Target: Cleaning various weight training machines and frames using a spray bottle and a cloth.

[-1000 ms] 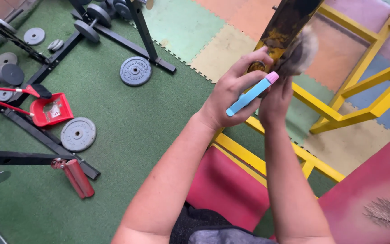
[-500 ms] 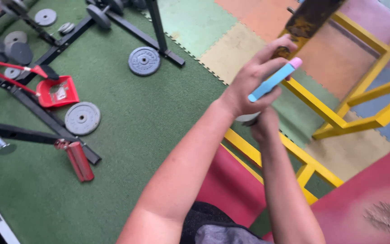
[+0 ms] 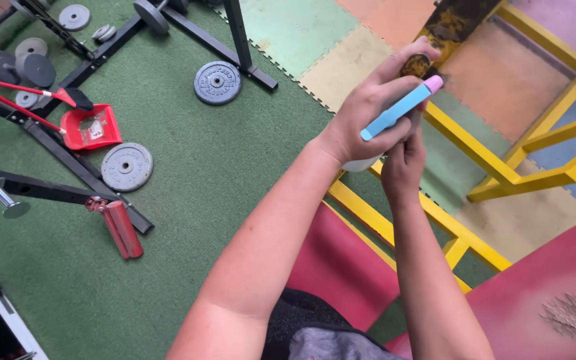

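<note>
My left hand [image 3: 368, 120] is raised and closed around a light-blue stick-shaped tool with a pink tip [image 3: 395, 110]. Its fingertips rest against the lower end of a rusty yellow-and-black bar [image 3: 451, 23] that slants in from the top edge. My right hand [image 3: 403, 163] sits just under and behind the left one with its fingers curled. A pale, round-ended brush [image 3: 358, 164] peeks out below my left palm and seems to be in my right hand's grip, but most of it is hidden.
A yellow metal frame [image 3: 475, 143] stands on coloured foam tiles. Below me lie red padded benches [image 3: 341, 267]. On the green carpet to the left are grey weight plates [image 3: 217, 83] [image 3: 127, 167], a red dustpan [image 3: 91, 128], black rack legs [image 3: 55, 157] and a red roller [image 3: 123, 228].
The fluffy brush that my right hand pressed against the bar has dropped away from it. My right hand now sits lower, behind the left. The left hand keeps the blue tool at the bar.
</note>
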